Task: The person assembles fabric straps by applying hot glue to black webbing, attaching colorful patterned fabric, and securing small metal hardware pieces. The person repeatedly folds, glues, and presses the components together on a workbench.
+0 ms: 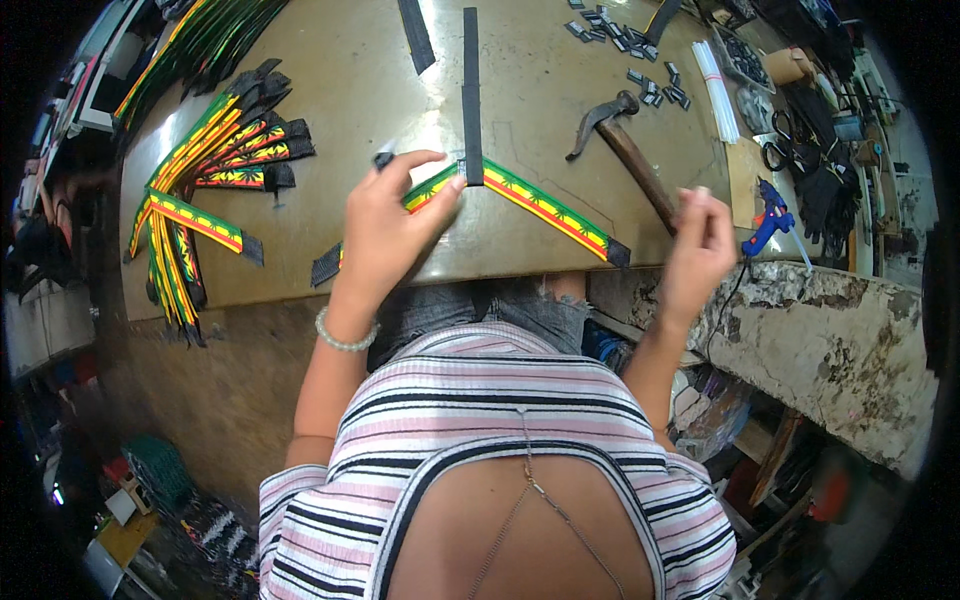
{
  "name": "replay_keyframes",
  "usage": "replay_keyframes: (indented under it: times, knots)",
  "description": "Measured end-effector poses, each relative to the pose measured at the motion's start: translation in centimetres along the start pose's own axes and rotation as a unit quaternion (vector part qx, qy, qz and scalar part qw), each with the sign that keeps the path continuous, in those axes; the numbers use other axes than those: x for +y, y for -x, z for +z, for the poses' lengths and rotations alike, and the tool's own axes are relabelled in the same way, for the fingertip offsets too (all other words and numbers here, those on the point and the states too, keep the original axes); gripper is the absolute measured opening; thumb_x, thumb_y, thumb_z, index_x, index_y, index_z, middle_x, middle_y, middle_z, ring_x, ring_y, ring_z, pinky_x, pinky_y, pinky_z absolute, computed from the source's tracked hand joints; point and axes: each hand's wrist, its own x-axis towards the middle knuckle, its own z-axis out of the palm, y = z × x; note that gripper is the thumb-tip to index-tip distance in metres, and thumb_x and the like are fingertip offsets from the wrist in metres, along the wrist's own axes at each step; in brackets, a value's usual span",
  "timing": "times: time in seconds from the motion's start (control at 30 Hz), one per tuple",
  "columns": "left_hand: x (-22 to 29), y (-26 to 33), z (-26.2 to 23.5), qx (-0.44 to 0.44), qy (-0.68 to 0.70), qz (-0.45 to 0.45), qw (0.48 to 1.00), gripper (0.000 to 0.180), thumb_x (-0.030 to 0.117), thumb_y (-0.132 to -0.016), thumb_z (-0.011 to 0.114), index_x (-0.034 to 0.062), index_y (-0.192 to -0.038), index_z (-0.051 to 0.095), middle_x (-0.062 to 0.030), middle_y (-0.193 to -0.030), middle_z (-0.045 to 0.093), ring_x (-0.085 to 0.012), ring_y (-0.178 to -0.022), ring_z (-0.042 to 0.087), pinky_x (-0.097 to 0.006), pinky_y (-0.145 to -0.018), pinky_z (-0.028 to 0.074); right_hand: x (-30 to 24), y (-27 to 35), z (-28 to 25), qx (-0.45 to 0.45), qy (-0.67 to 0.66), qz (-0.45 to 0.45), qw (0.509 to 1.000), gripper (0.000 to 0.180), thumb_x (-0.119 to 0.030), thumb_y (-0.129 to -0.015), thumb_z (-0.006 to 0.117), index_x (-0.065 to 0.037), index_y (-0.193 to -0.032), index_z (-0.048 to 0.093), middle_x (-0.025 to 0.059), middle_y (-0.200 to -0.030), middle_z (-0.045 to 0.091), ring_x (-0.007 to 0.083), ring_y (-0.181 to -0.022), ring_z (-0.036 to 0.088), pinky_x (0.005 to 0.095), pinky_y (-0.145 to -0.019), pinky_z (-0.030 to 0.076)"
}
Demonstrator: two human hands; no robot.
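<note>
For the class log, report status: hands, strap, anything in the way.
Left hand pressing the striped strap where the black strip meets it. Right hand closed at hammer handle, contents unclear. Nothing blocking strap.

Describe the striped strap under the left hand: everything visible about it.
The striped strap is a flat woven band with green, yellow and red stripes and a dark leaf pattern, ending in black tips. It lies on the brown worktop, bent in a shallow peak near the table's front edge. A black strip meets it upright at the peak. The left hand presses its left half; the right half runs free toward the hammer. The right hand is apart from it.
</note>
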Motion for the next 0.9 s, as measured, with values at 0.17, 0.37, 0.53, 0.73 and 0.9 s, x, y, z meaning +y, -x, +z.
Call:
replay_keyframes:
  times: [0.17,0.37,0.53,0.73,0.9]
  knots:
    - [0.1,-0.6,-0.4,-0.084,-0.267,0.162,0.946,0.025,0.027,-0.089,0.07,0.0034,-0.097,0.069,-0.0148,-0.084,0.064,-0.0333,-0.079,0.065,-0.042,-0.067,0.052,4.2,-1.4,-5.3,-0.161,-0.085,0.104,0.978,0.028,-0.023,-0.102,0.057,0.003,-0.106,0.067,0.0034,-0.086,0.065,0.0104,-0.078,0.059,0.0242,-0.075,0.048]
    - [1.6,-1.4,-2.7,-0.081,-0.178,0.148,0.969,0.02,0.02,-0.095,0.062,-0.0001,-0.092,0.064,-0.0171,-0.079,0.061,-0.0323,-0.073,0.062,-0.04,-0.064,0.049,4.5,-2.5,-1.6,-0.411,-0.189,0.158,0.878,0.043,-0.029,-0.105,0.049,0.007,-0.127,0.058,0.0145,-0.113,0.067,0.0174,-0.1,0.065,0.0316,-0.092,0.052]
    - [3.5,0.6,0.2,-0.026,0.27,-0.119,0.955,0.027,0.023,-0.105,0.049,-0.001,-0.098,0.06,-0.0009,-0.071,0.053,-0.01,-0.068,0.052,-0.028,-0.06,0.043,1.3,1.2,8.9,-0.502,-0.435,0.153,0.732,0.042,-0.028,-0.104,0.053,0.007,-0.127,0.056,0.014,-0.12,0.064,0.0177,-0.101,0.065,0.0315,-0.091,0.053]
    - [4.4,0.8,-0.5,-0.08,-0.068,0.033,0.994,0.022,0.023,-0.098,0.061,0.0026,-0.104,0.067,-0.0154,-0.083,0.064,-0.0216,-0.068,0.062,-0.033,-0.063,0.047,-1.2,1.1,12.9,-0.407,-0.331,0.184,0.831,0.02,-0.02,-0.096,0.068,0.0,-0.096,0.066,-0.0012,-0.088,0.065,0.0037,-0.079,0.058,0.0197,-0.069,0.048]
    - [5.2,-0.8,-3.4,-0.049,-0.188,0.108,0.975,0.02,0.026,-0.09,0.068,0.0062,-0.095,0.069,-0.0205,-0.089,0.065,-0.0359,-0.087,0.065,-0.044,-0.072,0.05,-0.3,0.3,10.9,-0.514,-0.285,0.157,0.793,0.02,-0.021,-0.094,0.07,-0.001,-0.093,0.07,-0.0024,-0.085,0.067,0.003,-0.077,0.058,0.0197,-0.069,0.046]
